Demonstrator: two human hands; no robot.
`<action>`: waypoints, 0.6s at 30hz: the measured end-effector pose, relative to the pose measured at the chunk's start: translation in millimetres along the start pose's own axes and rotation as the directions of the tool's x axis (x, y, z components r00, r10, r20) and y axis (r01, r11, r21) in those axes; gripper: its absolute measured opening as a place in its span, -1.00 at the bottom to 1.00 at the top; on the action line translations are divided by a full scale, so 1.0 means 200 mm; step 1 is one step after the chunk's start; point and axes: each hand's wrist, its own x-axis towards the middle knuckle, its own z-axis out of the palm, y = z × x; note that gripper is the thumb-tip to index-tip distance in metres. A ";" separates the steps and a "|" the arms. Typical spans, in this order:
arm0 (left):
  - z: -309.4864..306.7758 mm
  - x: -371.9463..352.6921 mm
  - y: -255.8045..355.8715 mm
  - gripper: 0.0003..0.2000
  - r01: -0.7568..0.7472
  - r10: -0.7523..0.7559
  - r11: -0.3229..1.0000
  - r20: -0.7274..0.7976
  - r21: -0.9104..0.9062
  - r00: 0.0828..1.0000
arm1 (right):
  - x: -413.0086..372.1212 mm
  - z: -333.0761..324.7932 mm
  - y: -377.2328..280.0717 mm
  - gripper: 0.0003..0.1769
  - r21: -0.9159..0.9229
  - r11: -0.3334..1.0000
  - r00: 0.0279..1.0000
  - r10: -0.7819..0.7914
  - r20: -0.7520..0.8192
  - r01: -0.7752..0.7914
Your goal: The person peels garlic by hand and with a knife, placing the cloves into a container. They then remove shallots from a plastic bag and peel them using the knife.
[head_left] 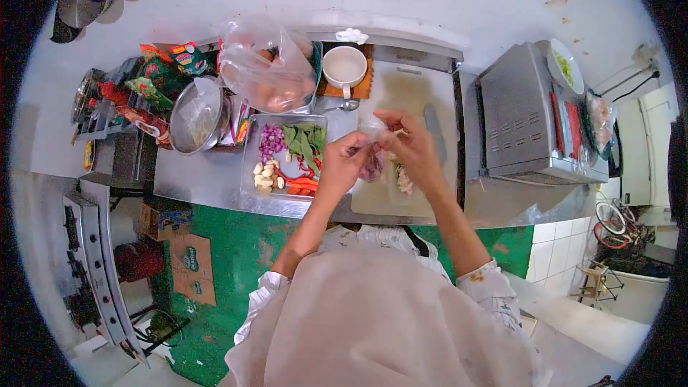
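Observation:
Both hands are raised over the near-left part of a pale cutting board (365,203). My left hand (347,156) and my right hand (410,145) pinch a small clear plastic bag (371,126) between them. Reddish-purple contents (372,169), perhaps shallots, show just below the fingers. Small pale pieces (405,180) lie on the board beside my right hand. A knife (435,133) rests on the board to the right. Left of my left hand, a clear tray (249,165) holds chopped shallots (271,142), green leaves (304,142), garlic cloves (264,176), red chillies and orange-red pieces (300,186).
Behind the tray stands a plastic bag of eggs (276,79). A white cup (345,68) and a spoon (349,105) are behind the hands. A metal bowl (195,120) and packets (152,75) sit left. On the right, a metal appliance (516,115) carries a plate (566,64).

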 end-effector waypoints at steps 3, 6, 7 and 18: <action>-0.01 -0.02 -0.03 -0.92 -0.083 0.098 0.972 -0.058 0.221 0.993 | -0.05 -0.01 0.06 -0.76 -0.264 0.964 0.995 0.000 0.095 0.025; 0.02 -0.04 -0.03 -0.91 0.061 -0.050 0.990 -0.088 0.125 0.995 | -0.07 -0.02 0.20 -0.84 -0.282 0.959 0.997 0.037 0.066 -0.017; 0.02 -0.05 -0.04 -0.91 0.064 -0.053 0.990 -0.086 0.125 0.995 | -0.07 -0.01 0.17 -0.84 -0.282 0.959 0.997 0.040 0.064 -0.021; 0.01 -0.09 -0.19 -0.94 -0.065 0.054 0.997 -0.243 -0.037 0.968 | -0.13 0.01 0.27 -0.91 0.242 0.935 0.962 0.273 -0.025 -0.259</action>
